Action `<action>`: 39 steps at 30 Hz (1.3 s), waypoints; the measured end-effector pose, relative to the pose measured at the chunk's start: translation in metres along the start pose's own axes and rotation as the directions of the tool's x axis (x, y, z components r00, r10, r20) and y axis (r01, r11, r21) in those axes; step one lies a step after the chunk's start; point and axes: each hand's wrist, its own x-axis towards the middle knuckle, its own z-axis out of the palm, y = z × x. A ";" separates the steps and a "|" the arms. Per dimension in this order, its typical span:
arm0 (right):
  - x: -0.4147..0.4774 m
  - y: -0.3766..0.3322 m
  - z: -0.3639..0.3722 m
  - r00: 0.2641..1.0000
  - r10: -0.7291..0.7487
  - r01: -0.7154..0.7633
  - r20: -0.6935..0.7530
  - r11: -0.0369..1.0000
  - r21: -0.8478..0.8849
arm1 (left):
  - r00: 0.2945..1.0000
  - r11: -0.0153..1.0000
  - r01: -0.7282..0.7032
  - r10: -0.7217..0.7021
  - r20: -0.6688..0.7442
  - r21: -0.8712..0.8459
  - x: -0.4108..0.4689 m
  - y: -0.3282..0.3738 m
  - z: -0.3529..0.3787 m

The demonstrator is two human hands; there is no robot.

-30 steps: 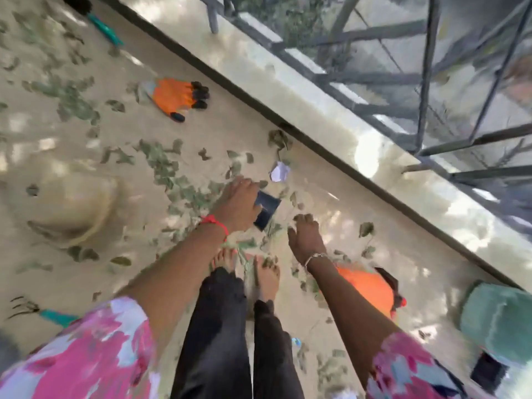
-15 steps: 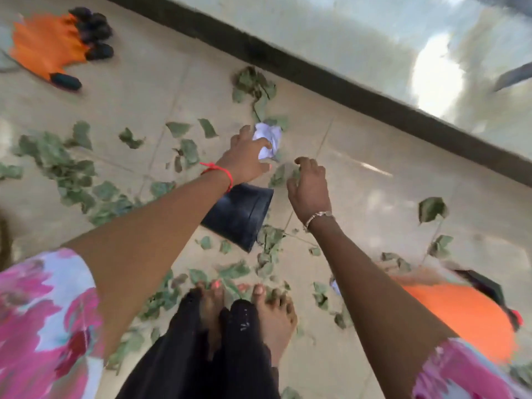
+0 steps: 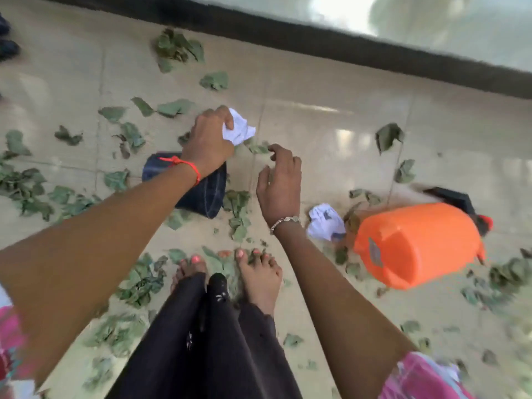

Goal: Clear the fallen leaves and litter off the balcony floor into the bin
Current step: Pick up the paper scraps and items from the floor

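Green fallen leaves (image 3: pixel 236 208) lie scattered over the beige tiled balcony floor (image 3: pixel 331 133). My left hand (image 3: pixel 207 142) pinches a crumpled white paper (image 3: pixel 240 129) just above the floor. A dark blue bag-like object (image 3: pixel 204 194) sits under my left wrist; whether that hand also holds it is hidden. My right hand (image 3: pixel 280 182) hovers beside it with loosely curled fingers, holding nothing. A second crumpled white paper (image 3: pixel 325 221) lies on the floor to the right of my right wrist.
An orange plastic container (image 3: pixel 414 246) lies on its side at the right, with a black part (image 3: pixel 452 197) behind it. A dark raised curb (image 3: pixel 316 41) runs along the far edge. My bare feet (image 3: pixel 259 275) stand among leaves.
My left hand has closed on the white paper and lifted it slightly. My right hand has drawn back a little. The view has dipped closer to the floor, bringing the orange container into sight.
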 end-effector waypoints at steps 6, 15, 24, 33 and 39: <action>-0.064 0.023 -0.036 0.946 0.325 -0.319 0.012 0.934 -0.160 | 0.984 0.986 -0.133 0.119 0.130 0.105 -0.057 0.058 0.020; -0.092 0.090 -0.030 0.811 0.581 -0.504 0.073 0.755 -0.419 | 0.933 0.982 -0.163 0.122 0.339 0.094 -0.091 0.058 0.084; -0.095 0.104 -0.048 0.895 0.428 -0.313 0.126 0.804 -0.505 | 0.889 0.986 -0.106 0.035 0.456 0.130 -0.113 0.054 0.091; -0.095 0.110 -0.041 0.922 0.378 -0.290 0.080 0.815 -0.501 | 0.895 0.987 -0.051 -0.022 0.446 0.151 -0.115 0.051 0.104; -0.109 0.087 -0.059 0.882 0.469 -0.467 0.046 0.883 -0.046 | 0.889 0.990 0.019 -0.082 0.451 0.141 -0.134 0.059 0.091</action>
